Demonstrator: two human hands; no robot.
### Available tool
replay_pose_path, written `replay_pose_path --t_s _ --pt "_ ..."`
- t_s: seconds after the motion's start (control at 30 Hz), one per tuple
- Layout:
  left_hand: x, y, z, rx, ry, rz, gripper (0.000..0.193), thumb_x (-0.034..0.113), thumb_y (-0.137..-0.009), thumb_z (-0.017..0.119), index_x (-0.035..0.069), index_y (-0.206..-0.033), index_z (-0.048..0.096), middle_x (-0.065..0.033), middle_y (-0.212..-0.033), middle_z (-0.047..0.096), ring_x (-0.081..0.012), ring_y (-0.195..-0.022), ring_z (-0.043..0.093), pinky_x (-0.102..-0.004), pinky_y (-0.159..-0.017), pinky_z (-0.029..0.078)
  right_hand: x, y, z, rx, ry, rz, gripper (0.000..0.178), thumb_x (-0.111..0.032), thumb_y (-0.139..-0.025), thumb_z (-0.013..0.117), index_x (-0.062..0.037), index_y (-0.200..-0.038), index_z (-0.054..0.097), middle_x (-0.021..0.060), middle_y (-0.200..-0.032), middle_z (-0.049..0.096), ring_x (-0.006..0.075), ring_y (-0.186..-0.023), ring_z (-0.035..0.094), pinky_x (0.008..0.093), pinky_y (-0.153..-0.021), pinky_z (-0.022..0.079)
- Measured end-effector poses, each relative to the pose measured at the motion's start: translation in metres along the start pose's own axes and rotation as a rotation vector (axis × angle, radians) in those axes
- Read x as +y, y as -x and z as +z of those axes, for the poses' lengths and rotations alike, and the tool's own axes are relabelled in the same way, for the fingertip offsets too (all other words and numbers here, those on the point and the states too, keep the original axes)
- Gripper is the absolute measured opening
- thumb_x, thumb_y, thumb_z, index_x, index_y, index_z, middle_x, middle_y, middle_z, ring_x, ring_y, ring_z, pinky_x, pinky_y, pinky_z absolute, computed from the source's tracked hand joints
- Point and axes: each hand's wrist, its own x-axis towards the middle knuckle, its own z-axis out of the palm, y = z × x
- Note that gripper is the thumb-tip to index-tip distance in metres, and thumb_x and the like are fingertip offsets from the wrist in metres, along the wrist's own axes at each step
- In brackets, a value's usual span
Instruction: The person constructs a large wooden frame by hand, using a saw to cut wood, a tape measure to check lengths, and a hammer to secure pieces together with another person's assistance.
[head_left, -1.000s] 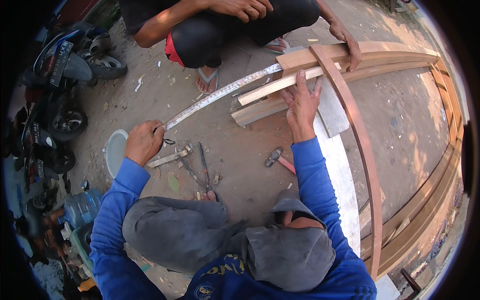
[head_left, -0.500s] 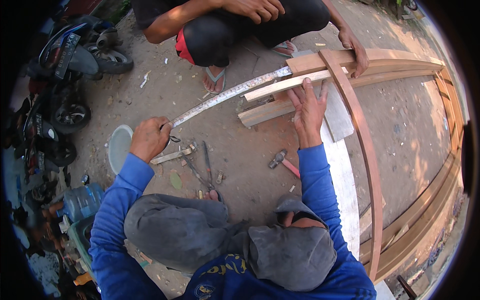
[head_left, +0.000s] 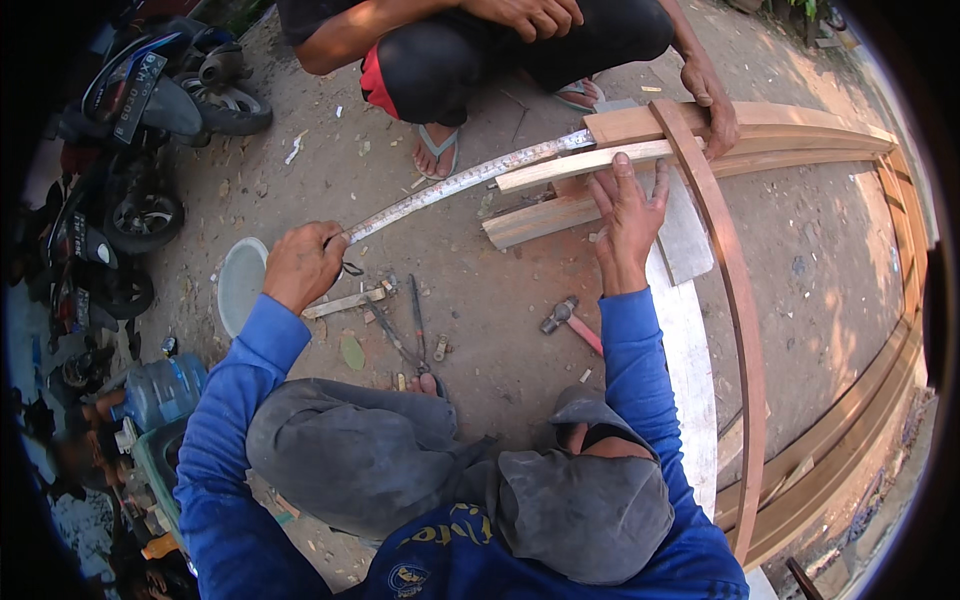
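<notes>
My left hand (head_left: pixel 303 266) is closed round the near end of a metal tape measure (head_left: pixel 465 187). Its worn, pale blade runs up to the right, to the end of a brown wooden beam (head_left: pixel 628 125). My right hand (head_left: pixel 630 228) pinches a pale wooden strip (head_left: pixel 570 170), thumb on its face and fingers partly hidden beneath. The strip lies just below the beam, its right end by a reddish-brown crosspiece (head_left: pixel 728 275). Opposite me, a co-worker's hand (head_left: pixel 722 118) rests on the beam beside the crosspiece; their other hand (head_left: pixel 535 15) hangs over a knee.
A hammer (head_left: pixel 572 325), pincers (head_left: pixel 412 325) and a short wood piece (head_left: pixel 345 303) lie on the ground between my arms. Left stand a white basin (head_left: pixel 240 285), a water jug (head_left: pixel 165 390) and motorbikes (head_left: pixel 150 215). The large wooden frame (head_left: pixel 820 450) curves round the right.
The view has shifted slightly. My right hand has tilted the pale strip a little, its left end rising nearer the tape. My left hand still holds the tape measure.
</notes>
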Motion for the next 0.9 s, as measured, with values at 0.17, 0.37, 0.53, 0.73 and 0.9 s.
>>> replay_pose_path --t_s 0.17,0.37,0.53,0.73,0.9 --pt "0.001 -0.001 0.002 0.012 -0.013 0.019 0.029 0.030 -0.092 0.058 0.008 -0.099 0.075 -0.0225 -0.088 0.070 -0.0446 -0.086 0.066 -0.0516 -0.079 0.051 0.000 -0.001 -0.002 -0.014 -0.027 -0.017 0.098 -0.015 -0.090 0.077 -0.0011 -0.157 0.007 0.0285 -0.127 0.058 0.0365 -0.108 0.065 0.0433 -0.092 0.057" --pt "-0.003 -0.001 0.003 0.014 -0.024 0.009 0.029 0.030 -0.092 0.058 0.007 -0.098 0.074 -0.0230 -0.087 0.070 -0.0452 -0.084 0.066 -0.0520 -0.078 0.050 -0.003 0.003 0.003 -0.034 -0.050 -0.002 0.095 -0.011 -0.091 0.074 -0.0016 -0.157 0.006 0.0289 -0.126 0.054 0.0329 -0.106 0.064 0.0431 -0.091 0.057" --pt "-0.003 -0.003 0.005 0.019 -0.018 0.026 0.029 0.030 -0.092 0.058 0.007 -0.097 0.075 -0.0233 -0.086 0.069 -0.0454 -0.083 0.065 -0.0523 -0.078 0.050 0.003 -0.001 -0.001 -0.030 -0.030 0.000 0.092 -0.013 -0.091 0.074 -0.0030 -0.156 0.009 0.0260 -0.129 0.055 0.0367 -0.110 0.063 0.0446 -0.092 0.056" --pt "-0.006 -0.002 0.004 0.011 -0.002 0.044 0.029 0.029 -0.092 0.058 0.006 -0.097 0.074 -0.0232 -0.086 0.069 -0.0451 -0.083 0.066 -0.0523 -0.077 0.050 0.011 -0.004 -0.006 -0.071 -0.060 -0.043 0.086 -0.010 -0.093 0.070 -0.0073 -0.155 0.011 0.0192 -0.123 0.053 0.0256 -0.101 0.064 0.0404 -0.087 0.059" --pt "-0.001 -0.002 0.002 0.016 0.003 0.037 0.029 0.029 -0.092 0.058 0.006 -0.096 0.074 -0.0235 -0.086 0.069 -0.0450 -0.083 0.066 -0.0524 -0.077 0.050 0.009 -0.005 -0.001 -0.052 -0.101 -0.046 0.086 -0.008 -0.092 0.072 -0.0057 -0.154 0.012 0.0164 -0.122 0.053 0.0237 -0.103 0.063 0.0399 -0.086 0.059"
